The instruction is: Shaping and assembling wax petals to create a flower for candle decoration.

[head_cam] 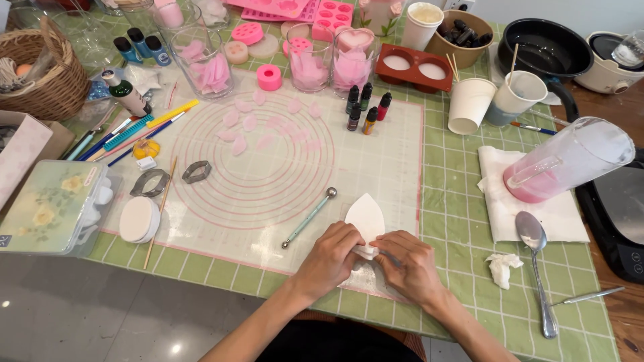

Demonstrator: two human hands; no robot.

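Your left hand [330,253] and right hand [408,263] have their fingers clamped on the base of the white petal [365,218] at the mat's [396,154] near edge, with pink petals [249,123] already laid out beyond and this one seemingly unfinished.

My left hand [330,258] and right hand [407,265] cover the lower end of the white petal-shaped piece [365,218]; my grip there is hidden. The wicker basket [50,84] and black appliance [620,224] are cut off by the frame edges.
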